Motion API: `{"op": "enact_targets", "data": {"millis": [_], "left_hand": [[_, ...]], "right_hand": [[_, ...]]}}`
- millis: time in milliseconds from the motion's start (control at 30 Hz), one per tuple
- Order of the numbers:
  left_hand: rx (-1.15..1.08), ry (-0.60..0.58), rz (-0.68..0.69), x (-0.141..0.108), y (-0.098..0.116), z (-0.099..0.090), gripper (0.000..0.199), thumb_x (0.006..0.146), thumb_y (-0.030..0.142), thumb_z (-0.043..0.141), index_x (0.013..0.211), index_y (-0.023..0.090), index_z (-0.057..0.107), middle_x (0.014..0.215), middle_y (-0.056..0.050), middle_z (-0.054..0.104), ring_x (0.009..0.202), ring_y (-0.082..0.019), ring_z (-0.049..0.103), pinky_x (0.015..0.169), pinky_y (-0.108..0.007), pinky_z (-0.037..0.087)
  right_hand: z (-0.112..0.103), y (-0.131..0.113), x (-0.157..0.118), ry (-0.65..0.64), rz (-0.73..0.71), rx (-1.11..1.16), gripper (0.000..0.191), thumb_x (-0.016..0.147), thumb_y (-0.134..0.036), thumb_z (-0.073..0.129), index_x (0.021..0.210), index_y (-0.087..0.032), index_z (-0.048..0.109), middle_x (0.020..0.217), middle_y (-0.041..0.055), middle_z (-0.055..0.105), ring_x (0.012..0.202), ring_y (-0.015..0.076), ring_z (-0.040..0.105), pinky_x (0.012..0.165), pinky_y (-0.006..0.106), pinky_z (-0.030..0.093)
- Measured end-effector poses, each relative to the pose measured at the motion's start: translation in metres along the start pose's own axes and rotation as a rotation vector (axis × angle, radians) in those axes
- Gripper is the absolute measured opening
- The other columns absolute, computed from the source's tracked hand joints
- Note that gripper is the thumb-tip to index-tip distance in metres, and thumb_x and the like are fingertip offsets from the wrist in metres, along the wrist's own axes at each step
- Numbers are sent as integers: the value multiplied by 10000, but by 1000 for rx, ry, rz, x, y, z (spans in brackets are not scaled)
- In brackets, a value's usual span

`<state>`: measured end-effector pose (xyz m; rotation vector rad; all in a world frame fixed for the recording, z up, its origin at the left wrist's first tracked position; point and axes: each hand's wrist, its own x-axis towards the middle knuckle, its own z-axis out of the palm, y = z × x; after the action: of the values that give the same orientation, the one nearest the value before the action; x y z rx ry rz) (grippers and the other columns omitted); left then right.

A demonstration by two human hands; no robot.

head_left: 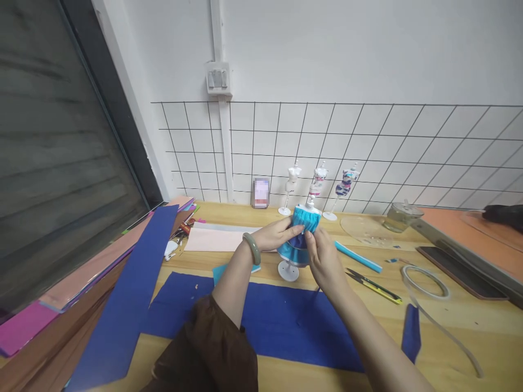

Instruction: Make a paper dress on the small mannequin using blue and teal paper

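A small white dress form [289, 271] stands on its round base in front of me, slightly tilted. It wears a bright blue pleated dress [305, 215] with a darker blue layer over the skirt. From the left, my left hand [275, 233] pinches the dress at its waist, a green bangle [251, 249] on the wrist. On the other side my right hand [322, 253] has thumb and fingers closed on the dark blue layer near the waist. Beneath my forearms lies a large dark blue sheet [302, 326].
Several mini dress forms [343, 185] and a phone [261, 193] stand along the wall. To the right lie a yellow-black cutter [376, 287], a tape roll [425, 281], a blue roll [358, 256] and a glass jar [402, 216]. Stacked coloured sheets [93, 272] line the left edge.
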<state>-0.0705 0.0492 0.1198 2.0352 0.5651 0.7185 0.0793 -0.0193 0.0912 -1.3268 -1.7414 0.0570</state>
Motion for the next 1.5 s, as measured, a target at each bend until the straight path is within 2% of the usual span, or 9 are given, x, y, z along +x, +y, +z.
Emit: {"op": "enact_targets", "data": {"millis": [167,400,800,1033,1200,1333,1500], "left_hand": [[38,-25,6,-1,2,1,530,884,524,381,1259,161,472,1231,-84,552,1159,-219,488,1010,-356,362],[85,-32,-13,-1,4,2,510,896,524,342,1201,149,505,1176,-88,574,1118,-226,506,969,-361,391],[-153,-133,31,-2,-4,-6,499,876,436,470,1280,144,460,1287,-106,510,1184,-235,468,1023,-395,355],[-100,-104,46,1,-7,-4,492,881,451,446,1264,144,472,1244,-105,536,1149,-228,487,995,-381,378],[-68,-85,27,2,-8,-4,505,875,464,450,1258,134,467,1198,-106,554,1117,-223,500,986,-378,381],[-162,-70,69,2,-9,-2,519,854,454,499,1257,128,460,1240,-120,521,1146,-222,482,990,-358,381],[-250,-80,53,3,-13,-1,514,825,459,547,1221,135,498,1212,-117,541,1125,-230,501,965,-370,399]], "right_hand": [[8,3,1,61,-16,9,296,953,-353,282,834,-205,509,880,86,551,845,241,510,755,393,405],[13,6,0,75,-10,37,290,952,-347,281,846,-207,511,872,87,553,834,244,512,741,398,404],[11,6,-1,43,11,74,290,949,-384,290,837,-221,502,850,75,546,831,239,515,716,375,406],[10,7,1,40,14,56,310,946,-402,279,794,-222,480,803,66,530,798,240,510,714,378,398],[9,6,1,41,2,52,307,946,-394,286,830,-218,508,846,77,556,826,244,522,737,381,400],[8,9,1,42,2,51,322,945,-409,294,877,-216,543,891,86,580,861,248,536,768,392,409],[6,15,0,76,57,115,356,903,-467,394,1113,-214,531,1060,105,596,1018,265,532,862,446,414]]}}
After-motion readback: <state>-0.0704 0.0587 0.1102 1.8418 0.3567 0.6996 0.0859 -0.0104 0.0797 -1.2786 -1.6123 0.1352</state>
